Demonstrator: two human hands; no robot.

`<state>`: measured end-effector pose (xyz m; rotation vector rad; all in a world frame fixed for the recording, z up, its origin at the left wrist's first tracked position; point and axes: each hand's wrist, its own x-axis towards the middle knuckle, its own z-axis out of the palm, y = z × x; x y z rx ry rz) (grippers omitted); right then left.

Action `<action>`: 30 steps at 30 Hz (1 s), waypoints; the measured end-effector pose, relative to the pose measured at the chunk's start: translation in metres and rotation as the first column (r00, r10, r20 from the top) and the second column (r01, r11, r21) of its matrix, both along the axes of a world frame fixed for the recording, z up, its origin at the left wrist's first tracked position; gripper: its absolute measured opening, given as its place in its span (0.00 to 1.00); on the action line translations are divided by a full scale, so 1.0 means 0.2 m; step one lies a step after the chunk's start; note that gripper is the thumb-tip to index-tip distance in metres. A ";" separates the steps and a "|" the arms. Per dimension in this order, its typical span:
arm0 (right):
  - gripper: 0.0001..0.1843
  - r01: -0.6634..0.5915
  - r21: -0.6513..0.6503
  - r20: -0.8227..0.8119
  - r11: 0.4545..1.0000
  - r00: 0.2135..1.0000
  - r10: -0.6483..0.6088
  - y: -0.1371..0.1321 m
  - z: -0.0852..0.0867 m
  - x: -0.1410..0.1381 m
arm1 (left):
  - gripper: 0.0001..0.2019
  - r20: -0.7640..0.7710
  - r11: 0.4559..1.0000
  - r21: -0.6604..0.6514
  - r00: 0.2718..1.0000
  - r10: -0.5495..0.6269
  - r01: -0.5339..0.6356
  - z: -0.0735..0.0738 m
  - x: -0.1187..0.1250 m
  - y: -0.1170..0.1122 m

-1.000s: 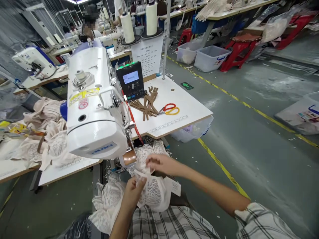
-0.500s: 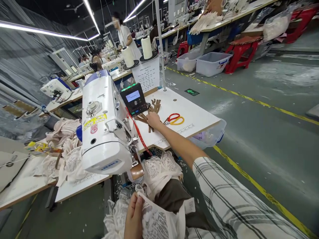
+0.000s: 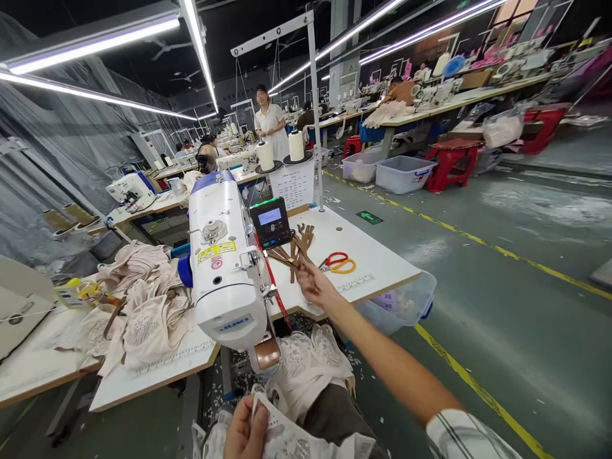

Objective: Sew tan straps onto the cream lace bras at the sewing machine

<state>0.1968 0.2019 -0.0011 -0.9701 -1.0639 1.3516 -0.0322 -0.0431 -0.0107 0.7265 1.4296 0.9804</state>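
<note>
With the left hand (image 3: 246,428) pinching the lace garment (image 3: 291,441), the right hand (image 3: 315,290), its fingers' hold unclear, should separate the brown strips (image 3: 304,240) singly.

the bottom edge cuts off the left hand (image 3: 245,429) and the lace garment (image 3: 292,437).

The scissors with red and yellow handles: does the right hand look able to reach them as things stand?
Probably yes: the right hand is close beside the scissors, which lie uncovered on the white tabletop. Whether it pinches any of the brown strips is hard to tell.
</note>
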 end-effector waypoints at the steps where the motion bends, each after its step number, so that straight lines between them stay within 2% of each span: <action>1: 0.24 -0.068 -0.021 -0.079 0.997 0.995 0.066 -0.13 -0.01 -0.03 | 0.28 -0.013 1.000 0.015 1.000 -0.004 0.004 0.02 0.01 -0.01; 4: 0.26 -0.221 -0.077 -0.266 0.972 0.944 0.193 -0.56 -0.06 -0.17 | 0.25 -0.142 0.989 0.131 0.989 -0.042 0.061 0.08 0.07 -0.04; 6: 0.24 -0.243 -0.118 -0.400 0.963 0.899 0.178 -0.81 -0.08 -0.28 | 0.23 -0.268 0.965 0.240 0.963 -0.037 0.104 0.09 0.12 -0.06; 8: 0.20 -0.251 -0.169 -0.571 0.953 0.813 0.113 -0.98 -0.10 -0.35 | 0.24 -0.382 0.945 0.286 0.923 -0.043 0.162 0.08 0.16 -0.06; 10: 0.17 -0.235 -0.206 -0.655 0.950 0.754 0.045 -1.08 -0.10 -0.38 | 0.22 -0.465 0.930 0.239 0.874 -0.142 0.278 0.05 0.18 -0.05; 12: 0.16 -0.210 -0.244 -0.669 0.947 0.743 -0.008 -1.11 -0.11 -0.38 | 0.16 -0.481 0.891 0.159 0.822 -0.306 0.425 0.01 0.16 -0.05; 14: 0.17 -0.218 -0.308 -0.681 0.926 0.731 -0.054 -1.10 -0.13 -0.36 | 0.19 -0.429 0.860 0.098 0.801 -0.417 0.500 -0.04 0.14 -0.05; 18: 0.15 -0.196 -0.426 -0.647 0.883 0.749 -0.146 -0.99 -0.20 -0.25 | 0.23 -0.304 0.836 0.051 0.805 -0.509 0.547 -0.09 0.07 -0.09; 23: 0.10 -0.021 -0.418 -0.569 0.908 0.786 -0.244 -0.84 -0.24 -0.03 | 0.25 -0.254 0.778 -0.028 0.749 -0.612 0.627 -0.09 -0.01 -0.14; 25: 0.10 0.014 -0.354 -0.519 0.935 0.829 -0.209 -0.80 -0.25 0.04 | 0.24 -0.239 0.765 -0.029 0.739 -0.630 0.643 -0.09 -0.03 -0.13; 28: 0.15 0.005 -0.279 -0.464 0.960 0.875 -0.140 -0.80 -0.28 0.05 | 0.23 -0.230 0.810 -0.014 0.786 -0.574 0.587 -0.07 0.00 -0.11; 29: 0.18 -0.065 -0.314 -0.471 0.947 0.877 -0.096 -0.82 -0.30 0.03 | 0.23 -0.228 0.831 -0.005 0.809 -0.543 0.556 -0.06 0.02 -0.10; 30: 0.23 -0.190 -0.376 -0.495 0.907 0.869 -0.023 -0.85 -0.33 0.00 | 0.22 -0.228 0.850 0.007 0.829 -0.511 0.527 -0.05 0.04 -0.09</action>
